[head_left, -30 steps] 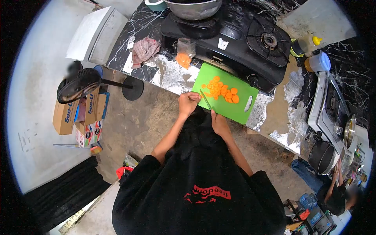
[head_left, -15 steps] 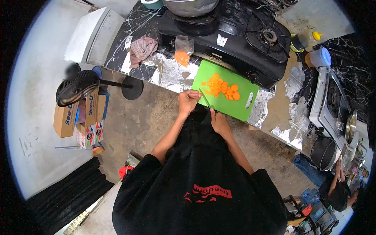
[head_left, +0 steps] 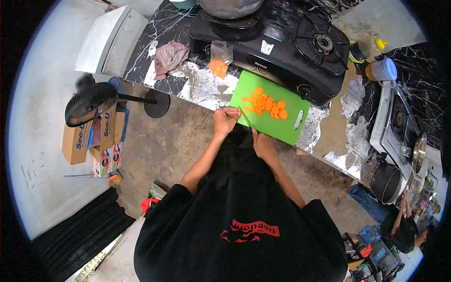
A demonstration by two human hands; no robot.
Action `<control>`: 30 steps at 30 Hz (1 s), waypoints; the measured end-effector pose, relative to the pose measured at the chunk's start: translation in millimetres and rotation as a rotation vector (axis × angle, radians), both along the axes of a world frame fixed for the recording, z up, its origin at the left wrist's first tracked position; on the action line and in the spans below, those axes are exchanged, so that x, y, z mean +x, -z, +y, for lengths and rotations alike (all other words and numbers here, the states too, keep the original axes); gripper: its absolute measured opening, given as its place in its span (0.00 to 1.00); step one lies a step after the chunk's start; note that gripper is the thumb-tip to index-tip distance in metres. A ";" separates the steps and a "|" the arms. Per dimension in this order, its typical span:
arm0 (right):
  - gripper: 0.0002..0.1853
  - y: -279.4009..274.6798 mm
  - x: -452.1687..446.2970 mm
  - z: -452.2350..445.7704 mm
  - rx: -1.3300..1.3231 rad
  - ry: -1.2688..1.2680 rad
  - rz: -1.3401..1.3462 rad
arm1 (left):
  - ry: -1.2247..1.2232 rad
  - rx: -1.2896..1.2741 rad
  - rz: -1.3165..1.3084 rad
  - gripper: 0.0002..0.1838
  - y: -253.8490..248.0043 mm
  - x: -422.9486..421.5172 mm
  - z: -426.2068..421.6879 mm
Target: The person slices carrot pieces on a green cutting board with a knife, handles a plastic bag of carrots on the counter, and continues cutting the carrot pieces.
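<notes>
A green cutting board (head_left: 282,134) lies at the counter's edge, with sliced carrot (head_left: 260,101) heaped on its middle and upper part. My right hand (head_left: 265,144) is closed round the handle of a knife (head_left: 246,117), whose blade slants up and left over the board's near edge. At the board's lower left, my left hand (head_left: 226,120) has its thumb and fingers pinched together close to the knife's tip. Whatever lies in that pinch is too small to make out. Behind the board rests a clear plastic bag (head_left: 219,68) with orange pieces in it.
A black gas stove (head_left: 282,51) stands just behind the board, with a large pot (head_left: 230,8) on it. A checked cloth (head_left: 170,58) lies to the left. A standing fan (head_left: 91,104) and boxes (head_left: 77,143) are on the floor at left. Another person (head_left: 404,230) is far right.
</notes>
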State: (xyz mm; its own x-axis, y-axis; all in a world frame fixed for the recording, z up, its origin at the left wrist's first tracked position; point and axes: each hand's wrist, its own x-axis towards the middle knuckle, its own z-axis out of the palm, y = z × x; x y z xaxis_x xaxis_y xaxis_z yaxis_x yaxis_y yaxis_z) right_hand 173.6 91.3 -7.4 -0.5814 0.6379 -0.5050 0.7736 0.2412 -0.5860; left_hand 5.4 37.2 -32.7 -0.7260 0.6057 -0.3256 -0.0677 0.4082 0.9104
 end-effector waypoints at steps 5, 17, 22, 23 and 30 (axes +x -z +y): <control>0.34 -14.7 -3.3 -2.4 0.071 -0.026 -0.037 | 0.007 -0.062 0.035 0.10 -3.0 0.3 -0.1; 0.27 0.4 12.3 7.8 0.079 -0.047 0.029 | 0.025 -0.054 0.056 0.08 -9.0 1.2 -1.9; 0.32 -18.1 11.7 32.7 -0.518 0.122 0.140 | 0.040 0.009 0.033 0.08 4.2 -1.8 -6.7; 0.32 -27.0 10.4 34.4 -0.518 0.120 0.144 | 0.050 0.033 -0.006 0.08 7.0 -3.2 -7.6; 0.33 -37.7 17.3 48.6 -0.634 0.180 0.132 | 0.050 0.000 0.059 0.08 3.0 -1.2 -7.8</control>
